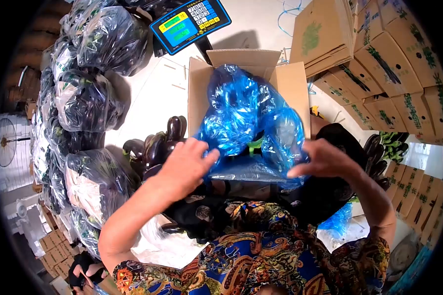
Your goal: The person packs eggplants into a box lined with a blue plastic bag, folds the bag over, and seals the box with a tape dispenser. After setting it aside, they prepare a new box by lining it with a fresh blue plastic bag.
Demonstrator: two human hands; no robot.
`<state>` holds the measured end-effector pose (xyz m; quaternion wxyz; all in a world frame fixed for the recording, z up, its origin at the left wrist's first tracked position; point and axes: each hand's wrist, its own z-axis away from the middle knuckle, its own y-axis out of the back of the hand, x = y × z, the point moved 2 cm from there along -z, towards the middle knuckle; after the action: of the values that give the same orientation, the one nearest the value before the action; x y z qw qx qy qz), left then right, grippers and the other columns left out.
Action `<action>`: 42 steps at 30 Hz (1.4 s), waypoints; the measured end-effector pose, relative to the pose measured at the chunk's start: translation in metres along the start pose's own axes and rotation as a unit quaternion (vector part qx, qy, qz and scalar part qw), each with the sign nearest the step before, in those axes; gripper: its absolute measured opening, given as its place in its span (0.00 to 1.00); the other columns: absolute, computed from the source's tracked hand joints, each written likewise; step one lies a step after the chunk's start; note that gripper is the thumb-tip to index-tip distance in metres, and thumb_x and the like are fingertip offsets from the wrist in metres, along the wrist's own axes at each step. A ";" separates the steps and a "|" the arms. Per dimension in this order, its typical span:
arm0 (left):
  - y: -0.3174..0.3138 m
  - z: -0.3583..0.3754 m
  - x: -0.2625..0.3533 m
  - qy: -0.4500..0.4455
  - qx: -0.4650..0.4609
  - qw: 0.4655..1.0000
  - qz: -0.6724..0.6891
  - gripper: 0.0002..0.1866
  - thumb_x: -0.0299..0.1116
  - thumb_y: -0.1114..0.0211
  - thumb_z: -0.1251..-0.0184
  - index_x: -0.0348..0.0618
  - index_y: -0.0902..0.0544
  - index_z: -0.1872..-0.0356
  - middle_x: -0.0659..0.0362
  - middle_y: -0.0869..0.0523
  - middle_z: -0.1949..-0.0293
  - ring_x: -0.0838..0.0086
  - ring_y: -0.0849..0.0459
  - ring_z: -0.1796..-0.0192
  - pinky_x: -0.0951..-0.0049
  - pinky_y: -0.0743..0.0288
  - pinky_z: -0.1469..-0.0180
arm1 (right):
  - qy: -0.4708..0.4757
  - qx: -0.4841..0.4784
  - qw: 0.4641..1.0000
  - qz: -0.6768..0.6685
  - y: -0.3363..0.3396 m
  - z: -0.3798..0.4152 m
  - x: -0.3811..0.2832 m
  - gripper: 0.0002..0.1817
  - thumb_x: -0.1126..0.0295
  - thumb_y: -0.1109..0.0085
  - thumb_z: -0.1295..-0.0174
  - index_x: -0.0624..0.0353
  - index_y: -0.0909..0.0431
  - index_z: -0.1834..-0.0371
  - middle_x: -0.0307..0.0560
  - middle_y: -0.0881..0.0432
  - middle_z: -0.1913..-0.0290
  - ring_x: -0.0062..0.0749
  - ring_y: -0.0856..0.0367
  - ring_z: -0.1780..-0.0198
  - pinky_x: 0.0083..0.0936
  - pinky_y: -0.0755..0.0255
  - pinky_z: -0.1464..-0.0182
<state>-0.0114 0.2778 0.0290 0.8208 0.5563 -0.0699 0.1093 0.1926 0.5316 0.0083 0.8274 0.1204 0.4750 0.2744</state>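
Note:
A blue plastic bag [231,113] lines the open cardboard box [199,88] in front of me and bulges up inside it. Dark eggplants show through the film, and a bit of green stem [255,145] peeks out at a gap. My left hand [186,163] is at the near left edge of the bag, its thumb apart from the fingers. On the opposite side, my right hand [325,158] touches the bag's edge, thumb stretched out over the film. Some of its fingertips are hard to make out. Loose eggplants [155,147] lie left of the box.
A digital scale display [189,24] stands behind the box. Clear bags of eggplants [86,101] line the left side. Stacked cartons [389,64] and flattened cardboard [322,34] fill the right. More eggplants [374,152] lie at right. Another person [86,273] is at lower left.

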 end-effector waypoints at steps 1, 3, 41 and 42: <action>-0.014 -0.004 0.007 -0.018 0.013 0.995 -0.094 0.19 0.31 0.35 0.48 0.47 0.20 0.51 0.56 0.23 0.60 0.62 0.26 0.51 0.60 0.32 0.49 | 0.022 -0.030 0.998 0.042 -0.018 -0.004 0.006 0.29 0.44 0.35 0.43 0.66 0.22 0.68 0.53 0.21 0.70 0.37 0.21 0.69 0.35 0.26 0.66; -0.033 -0.012 0.009 -0.046 0.004 0.992 -0.121 0.04 0.31 0.40 0.45 0.47 0.21 0.69 0.60 0.24 0.67 0.64 0.23 0.57 0.63 0.29 0.57 | 0.011 -0.094 0.994 0.060 -0.039 -0.008 0.005 0.27 0.49 0.36 0.42 0.69 0.21 0.72 0.60 0.21 0.72 0.41 0.21 0.71 0.36 0.26 0.65; -0.015 -0.183 -0.070 0.069 0.104 0.992 -0.033 0.11 0.29 0.45 0.40 0.44 0.19 0.58 0.44 0.16 0.63 0.47 0.15 0.59 0.52 0.20 0.59 | 0.229 0.163 0.883 -0.376 -0.049 -0.137 0.017 0.23 0.57 0.49 0.32 0.58 0.30 0.39 0.50 0.24 0.39 0.42 0.27 0.38 0.42 0.37 0.31; -0.026 -0.168 -0.081 0.087 0.175 0.981 -0.009 0.12 0.29 0.43 0.42 0.43 0.19 0.58 0.43 0.16 0.66 0.45 0.15 0.64 0.51 0.20 0.61 | 0.223 0.153 0.843 -0.466 -0.043 -0.146 0.033 0.22 0.56 0.48 0.32 0.58 0.28 0.41 0.50 0.22 0.43 0.41 0.25 0.41 0.43 0.34 0.34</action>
<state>-0.0843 0.4166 -0.0757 0.7148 0.6801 0.0273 0.1606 0.0954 0.5058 -0.1110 0.7005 -0.0544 0.6829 -0.1999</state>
